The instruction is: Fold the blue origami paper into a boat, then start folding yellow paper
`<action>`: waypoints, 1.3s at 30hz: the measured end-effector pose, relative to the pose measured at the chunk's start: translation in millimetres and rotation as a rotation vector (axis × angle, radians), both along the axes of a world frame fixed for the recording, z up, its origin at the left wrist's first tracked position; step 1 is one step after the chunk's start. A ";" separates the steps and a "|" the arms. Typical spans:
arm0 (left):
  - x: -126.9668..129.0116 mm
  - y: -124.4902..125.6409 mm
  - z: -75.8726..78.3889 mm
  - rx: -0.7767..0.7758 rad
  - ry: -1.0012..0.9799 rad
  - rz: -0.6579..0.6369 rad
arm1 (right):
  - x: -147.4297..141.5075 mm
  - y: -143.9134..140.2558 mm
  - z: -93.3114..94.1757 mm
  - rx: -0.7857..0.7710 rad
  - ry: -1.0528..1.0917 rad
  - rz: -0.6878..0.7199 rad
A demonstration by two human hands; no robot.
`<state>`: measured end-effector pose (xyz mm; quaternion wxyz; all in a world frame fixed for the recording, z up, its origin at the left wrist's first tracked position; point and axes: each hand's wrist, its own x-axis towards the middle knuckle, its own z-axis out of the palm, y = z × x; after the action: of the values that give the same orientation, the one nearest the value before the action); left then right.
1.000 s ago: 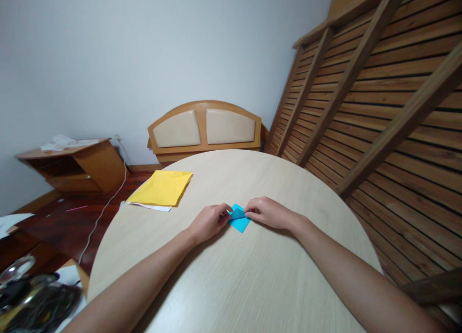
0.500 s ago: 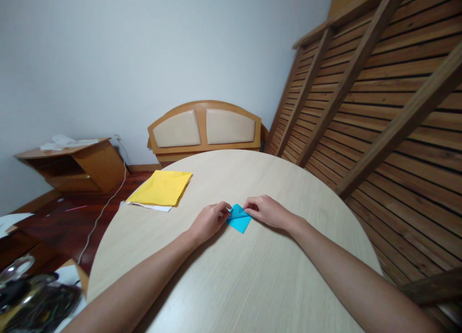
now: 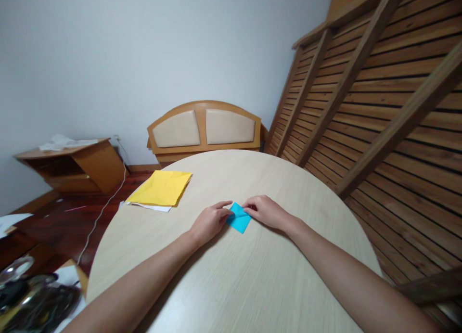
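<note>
A small folded sheet of blue paper (image 3: 241, 222) lies on the pale round table (image 3: 231, 285), one corner pointing toward me and a fold line running across its middle. My left hand (image 3: 212, 221) is at its left corner; the thumb presses on the paper, the index finger is lifted and stretched out above, and the other fingers curl in, partly hidden. At the upper right edge, my right hand (image 3: 265, 210) pinches the paper between thumb and fingers.
Yellow paper (image 3: 162, 187) lies over white sheets (image 3: 153, 207) on the table's left side. Beyond the table stands a headboard (image 3: 204, 126). A slatted wooden frame (image 3: 346, 111) leans at right. A low cabinet (image 3: 83, 164) and dark clutter (image 3: 39, 299) are at left.
My left index finger has lifted and straightened away from the thumb, and the thumb has slid slightly right over the paper. The paper's raised top part looks flatter. My right hand has barely moved.
</note>
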<state>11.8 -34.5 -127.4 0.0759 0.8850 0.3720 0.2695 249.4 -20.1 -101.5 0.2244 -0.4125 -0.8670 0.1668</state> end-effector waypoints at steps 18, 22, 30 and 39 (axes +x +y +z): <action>2.7 -6.0 9.9 0.067 0.286 -0.030 | -1.8 -3.5 0.5 0.083 -0.101 0.053; 1.4 -5.7 8.8 0.036 0.292 -0.038 | -2.9 -4.9 0.4 0.106 -0.141 0.043; -0.9 -9.4 22.2 0.009 0.270 -0.209 | -3.5 -4.2 -3.2 0.140 -0.142 0.127; -8.7 -10.0 32.7 -0.016 0.283 -0.296 | 0.9 -5.2 2.7 0.103 -0.140 0.163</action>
<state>3.1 -44.5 -94.6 0.0688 0.9584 0.2470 0.1252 250.3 -25.2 -98.8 0.1699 -0.3391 -0.9186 0.1107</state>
